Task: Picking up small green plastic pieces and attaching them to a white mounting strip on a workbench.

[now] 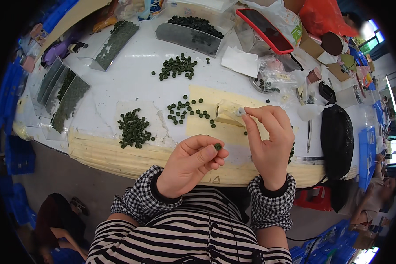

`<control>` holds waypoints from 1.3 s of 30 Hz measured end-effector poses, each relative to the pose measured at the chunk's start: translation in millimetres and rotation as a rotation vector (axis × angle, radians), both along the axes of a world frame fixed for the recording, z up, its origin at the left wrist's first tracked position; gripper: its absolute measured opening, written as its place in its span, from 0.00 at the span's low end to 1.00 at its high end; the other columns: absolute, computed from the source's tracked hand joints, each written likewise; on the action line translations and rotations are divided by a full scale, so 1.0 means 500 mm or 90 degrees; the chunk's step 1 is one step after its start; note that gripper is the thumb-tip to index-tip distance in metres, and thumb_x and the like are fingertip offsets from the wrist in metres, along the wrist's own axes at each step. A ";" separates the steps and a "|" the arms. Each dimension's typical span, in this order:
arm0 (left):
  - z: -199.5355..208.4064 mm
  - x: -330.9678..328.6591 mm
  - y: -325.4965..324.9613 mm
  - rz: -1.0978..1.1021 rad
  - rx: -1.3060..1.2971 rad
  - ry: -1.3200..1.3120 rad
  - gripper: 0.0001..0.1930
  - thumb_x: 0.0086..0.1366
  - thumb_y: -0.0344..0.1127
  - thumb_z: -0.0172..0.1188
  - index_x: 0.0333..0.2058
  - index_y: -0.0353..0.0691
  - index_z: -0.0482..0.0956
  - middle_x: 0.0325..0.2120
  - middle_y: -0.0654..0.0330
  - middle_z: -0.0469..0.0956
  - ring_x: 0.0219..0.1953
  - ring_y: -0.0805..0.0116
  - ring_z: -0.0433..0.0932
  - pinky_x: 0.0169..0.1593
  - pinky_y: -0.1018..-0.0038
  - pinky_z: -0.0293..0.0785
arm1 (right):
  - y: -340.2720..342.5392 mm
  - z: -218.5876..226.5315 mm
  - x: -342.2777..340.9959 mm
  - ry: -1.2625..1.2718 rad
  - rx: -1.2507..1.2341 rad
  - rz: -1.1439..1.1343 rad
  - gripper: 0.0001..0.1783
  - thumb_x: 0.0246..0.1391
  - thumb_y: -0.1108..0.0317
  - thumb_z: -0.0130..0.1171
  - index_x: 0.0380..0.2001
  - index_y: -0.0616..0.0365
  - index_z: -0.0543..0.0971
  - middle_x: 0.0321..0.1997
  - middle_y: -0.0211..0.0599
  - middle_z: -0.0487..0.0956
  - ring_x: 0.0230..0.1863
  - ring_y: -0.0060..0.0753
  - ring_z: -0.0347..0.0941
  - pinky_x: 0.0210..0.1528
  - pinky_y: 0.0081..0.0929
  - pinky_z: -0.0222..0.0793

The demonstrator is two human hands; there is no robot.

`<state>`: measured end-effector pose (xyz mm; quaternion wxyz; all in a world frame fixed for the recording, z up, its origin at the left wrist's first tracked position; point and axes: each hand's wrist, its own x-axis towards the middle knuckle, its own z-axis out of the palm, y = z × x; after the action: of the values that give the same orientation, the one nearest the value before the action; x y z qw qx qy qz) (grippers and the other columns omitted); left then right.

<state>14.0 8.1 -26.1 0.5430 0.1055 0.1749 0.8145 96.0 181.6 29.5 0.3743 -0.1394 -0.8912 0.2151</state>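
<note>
My left hand [191, 163] pinches a small dark green round part [218, 146], like a tiny wheel with a raised centre, between thumb and fingers. Above and to its right, my right hand [270, 138] is closed at the fingertips on a small whitish piece [240, 111]. That piece is at the end of a cream, wrapped block [227, 111] lying on the table; whether the two are joined I cannot tell. Loose green round parts [179, 112] lie scattered left of the block. Closer to the left edge is a heap of dark green pieces [135, 130].
Another green pile [179, 67] lies farther back. Clear bins of green parts [191, 37] stand along the far and left sides. A red-framed phone [266, 31], plastic bags, a white paper [240, 61] and a black bag [336, 141] crowd the right. Another person [59, 224] is at lower left.
</note>
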 end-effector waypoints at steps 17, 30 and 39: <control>0.004 0.002 0.004 0.012 -0.004 0.031 0.10 0.71 0.30 0.52 0.47 0.36 0.77 0.50 0.49 0.77 0.51 0.63 0.78 0.54 0.76 0.76 | -0.071 0.009 0.034 0.140 -0.399 0.194 0.05 0.56 0.77 0.59 0.36 0.65 0.78 0.35 0.39 0.78 0.36 0.29 0.73 0.41 0.22 0.69; 0.003 0.003 0.004 0.020 -0.010 0.026 0.09 0.70 0.30 0.53 0.46 0.36 0.77 0.50 0.49 0.77 0.50 0.64 0.78 0.53 0.76 0.77 | -0.069 0.003 0.033 0.143 -0.384 0.194 0.04 0.57 0.76 0.59 0.35 0.66 0.77 0.36 0.39 0.77 0.35 0.28 0.74 0.40 0.22 0.69; 0.035 0.001 -0.010 0.297 -0.172 0.493 0.10 0.63 0.18 0.59 0.43 0.30 0.79 0.43 0.49 0.81 0.42 0.66 0.81 0.48 0.76 0.77 | -0.014 0.007 0.001 0.135 -0.003 -0.023 0.05 0.51 0.78 0.64 0.32 0.64 0.78 0.33 0.39 0.77 0.35 0.36 0.74 0.38 0.26 0.70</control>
<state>14.8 2.9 -8.7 0.2489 0.2879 0.4880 0.7855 96.3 174.4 32.8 0.4699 -0.1328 -0.8434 0.2241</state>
